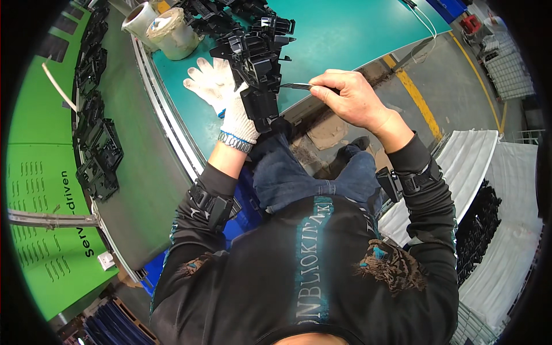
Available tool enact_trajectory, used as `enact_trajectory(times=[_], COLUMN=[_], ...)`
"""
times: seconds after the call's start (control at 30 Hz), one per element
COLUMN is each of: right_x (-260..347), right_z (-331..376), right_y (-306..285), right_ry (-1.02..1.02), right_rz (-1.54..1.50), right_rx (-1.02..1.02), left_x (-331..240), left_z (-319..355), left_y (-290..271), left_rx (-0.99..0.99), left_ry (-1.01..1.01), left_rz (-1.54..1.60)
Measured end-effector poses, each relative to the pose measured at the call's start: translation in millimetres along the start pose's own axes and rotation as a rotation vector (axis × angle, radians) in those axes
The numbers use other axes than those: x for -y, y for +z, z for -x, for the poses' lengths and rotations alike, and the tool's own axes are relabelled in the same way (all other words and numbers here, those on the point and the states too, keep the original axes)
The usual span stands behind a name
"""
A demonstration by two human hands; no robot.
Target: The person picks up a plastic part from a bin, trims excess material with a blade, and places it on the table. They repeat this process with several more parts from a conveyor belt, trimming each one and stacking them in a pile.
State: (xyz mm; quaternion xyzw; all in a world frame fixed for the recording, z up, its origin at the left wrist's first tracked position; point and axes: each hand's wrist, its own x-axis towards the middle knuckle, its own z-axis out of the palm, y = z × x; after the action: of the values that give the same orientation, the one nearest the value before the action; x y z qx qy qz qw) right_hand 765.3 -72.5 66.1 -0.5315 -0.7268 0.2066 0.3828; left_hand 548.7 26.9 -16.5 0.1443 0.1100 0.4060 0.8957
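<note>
Knees under the teal surface [345,34], I steady a black plastic part [259,75] with my gloved left hand [227,95] (fingers spread behind it) so my right hand [351,98], pinching a thin blade [296,86], can reach its edge.

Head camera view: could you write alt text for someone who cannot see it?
A white knit-gloved left hand steadies a black moulded plastic part on a teal table, while the bare right hand holds a thin metal blade against it.
</note>
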Motion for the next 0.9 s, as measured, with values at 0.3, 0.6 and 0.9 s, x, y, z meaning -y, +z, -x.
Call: enact_trajectory(times=[0.3,0.6,0.9], right_x=[5.6,2.4,2.9], right_z=[-6.5,-12.5,-11.1], right_y=[-7.8,-6.0,-5.9], right_ry=[-0.099,-0.048,0.165], right_rz=[0.206,0.151,-0.134], right_rx=[-0.003,0.068,0.074], left_x=[0.2,-1.4,-4.0], left_z=[-0.2,1.6,-1.2], left_y=[-0.5,-0.6,2.0], left_rx=[0.008,0.011,0.005], left_ry=[0.005,0.017,0.035], left_rz=[0.015,0.023,0.05])
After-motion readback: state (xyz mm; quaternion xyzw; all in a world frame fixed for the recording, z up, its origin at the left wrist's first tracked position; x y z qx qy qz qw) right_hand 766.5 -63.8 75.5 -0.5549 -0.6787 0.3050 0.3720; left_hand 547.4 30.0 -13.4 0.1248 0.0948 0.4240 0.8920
